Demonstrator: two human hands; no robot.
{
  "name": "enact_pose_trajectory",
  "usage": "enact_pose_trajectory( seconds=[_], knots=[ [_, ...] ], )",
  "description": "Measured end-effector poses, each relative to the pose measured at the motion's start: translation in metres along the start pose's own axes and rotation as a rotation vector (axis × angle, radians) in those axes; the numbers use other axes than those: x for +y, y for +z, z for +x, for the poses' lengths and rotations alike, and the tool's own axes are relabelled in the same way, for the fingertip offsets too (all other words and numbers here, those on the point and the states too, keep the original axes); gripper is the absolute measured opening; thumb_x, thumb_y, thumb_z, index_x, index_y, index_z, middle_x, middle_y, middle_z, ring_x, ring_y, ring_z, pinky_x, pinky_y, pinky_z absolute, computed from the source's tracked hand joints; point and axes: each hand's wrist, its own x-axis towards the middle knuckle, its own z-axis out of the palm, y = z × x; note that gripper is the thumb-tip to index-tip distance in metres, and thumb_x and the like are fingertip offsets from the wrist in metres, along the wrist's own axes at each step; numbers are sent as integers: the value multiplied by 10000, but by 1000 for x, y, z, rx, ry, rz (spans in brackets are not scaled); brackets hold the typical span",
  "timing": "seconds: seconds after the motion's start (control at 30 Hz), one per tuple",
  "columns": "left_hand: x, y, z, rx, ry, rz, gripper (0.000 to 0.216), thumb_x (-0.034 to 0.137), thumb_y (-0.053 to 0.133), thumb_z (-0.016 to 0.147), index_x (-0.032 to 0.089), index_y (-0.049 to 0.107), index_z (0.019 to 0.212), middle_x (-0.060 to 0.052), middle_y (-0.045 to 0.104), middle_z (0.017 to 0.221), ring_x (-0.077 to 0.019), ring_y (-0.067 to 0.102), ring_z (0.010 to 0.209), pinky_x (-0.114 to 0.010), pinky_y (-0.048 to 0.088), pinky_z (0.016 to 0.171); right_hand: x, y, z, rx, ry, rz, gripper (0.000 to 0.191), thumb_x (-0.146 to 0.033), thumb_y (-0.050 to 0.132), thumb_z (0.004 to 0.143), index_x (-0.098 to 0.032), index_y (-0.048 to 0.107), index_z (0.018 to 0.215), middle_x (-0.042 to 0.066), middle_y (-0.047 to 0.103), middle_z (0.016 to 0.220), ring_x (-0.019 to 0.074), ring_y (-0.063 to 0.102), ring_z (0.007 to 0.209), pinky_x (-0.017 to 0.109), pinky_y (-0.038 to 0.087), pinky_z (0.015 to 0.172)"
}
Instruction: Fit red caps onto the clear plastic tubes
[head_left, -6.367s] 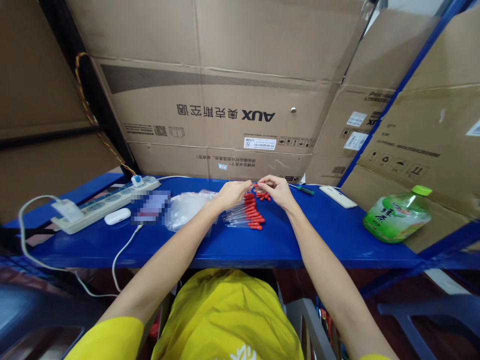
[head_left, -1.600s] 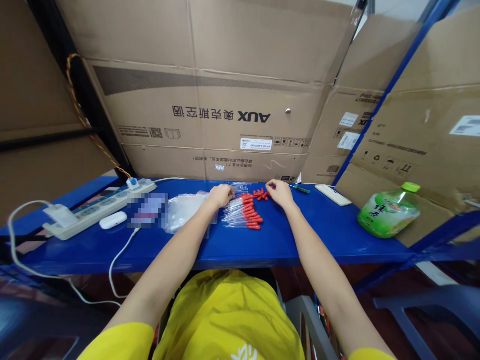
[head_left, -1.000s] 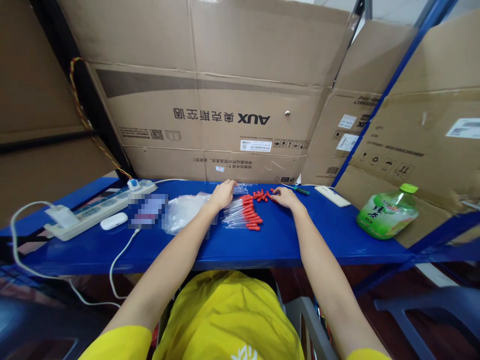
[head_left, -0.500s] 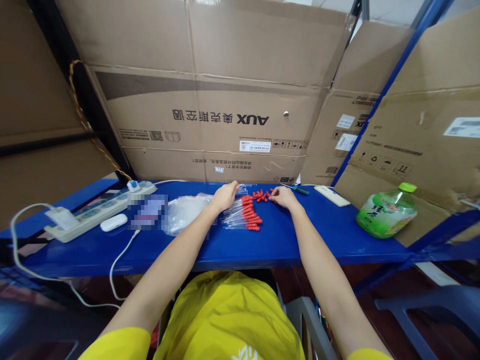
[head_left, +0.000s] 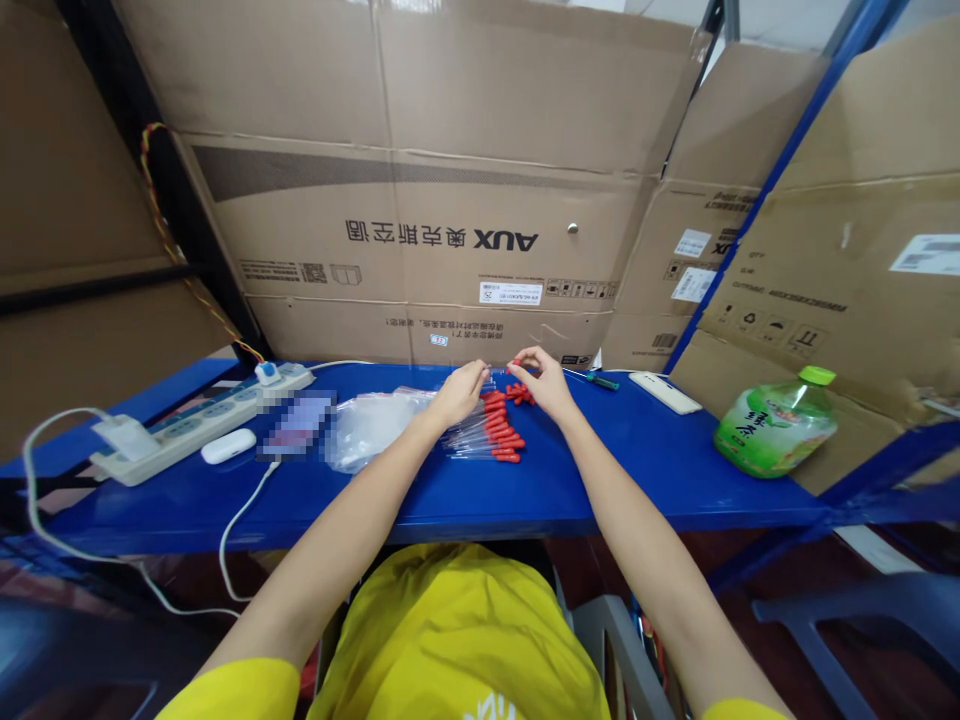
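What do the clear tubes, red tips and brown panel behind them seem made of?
Clear tubes: glass or plastic, glossy; see-through, but which is unclear.
Red tips: perhaps rubber or soft plastic, smooth, going by their rounded, opaque look.
Brown panel: matt cardboard, going by fold creases and box print.

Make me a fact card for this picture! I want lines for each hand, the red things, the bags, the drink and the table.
Left hand: fingers seem to pinch a thin clear tube, hard to see
Right hand: fingers pinching a red cap
Loose pile: small red caps, near the right hand
Row: red-ended clear tubes, side by side
Bags: clear plastic bags, left of the row
Drink: green bottle, far right
Table: blue top
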Motion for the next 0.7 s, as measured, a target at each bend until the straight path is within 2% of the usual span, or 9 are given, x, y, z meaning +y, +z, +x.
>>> enact_pose_trajectory(
  seconds=[0.07, 0.17, 0.33, 0.47, 0.7],
  knots=[
    [3, 0, -1, -1, 19, -12, 282, 331, 321, 1110, 208, 540, 983, -102, 704, 1000, -237, 680, 940, -338, 487, 846, -5, 9, -1, -7, -20, 31, 360, -548, 710, 849, -241, 573, 978, 44, 730, 993, 206, 700, 927, 321, 558, 826],
    [7, 0, -2, 9, -21, -2, 308, 387, 305, 1119, 214, 542, 1024, -87, 709, 918, -246, 689, 854, -327, 458, 752, -9, 16, -3, 29, -73, 38, 340, -529, 718, 850, -240, 567, 946, 20, 672, 909, 187, 649, 838, 313, 540, 793],
    [14, -1, -3, 18, -48, 3, 353, 415, 274, 1124, 219, 545, 1012, -69, 693, 831, -234, 684, 795, -313, 427, 718, -14, 18, -6, 26, -38, 76, 325, -490, 701, 844, -254, 528, 985, 17, 679, 886, 194, 662, 817, 323, 550, 787],
    [18, 0, -3, 44, -36, -26, 361, 421, 273, 1124, 217, 537, 989, -65, 691, 831, -213, 669, 777, -302, 411, 706, -20, 19, -8, 5, -69, 76, 313, -475, 687, 850, -237, 597, 1034, 48, 719, 973, 212, 701, 906, 340, 564, 852],
    [23, 0, -4, 99, -37, -79, 378, 422, 281, 1125, 209, 535, 942, -45, 657, 787, -187, 634, 727, -287, 382, 680, -24, 19, -9, 50, -86, 119, 271, -432, 735, 815, -224, 646, 963, 43, 732, 923, 206, 701, 849, 348, 577, 841]
  ],
)
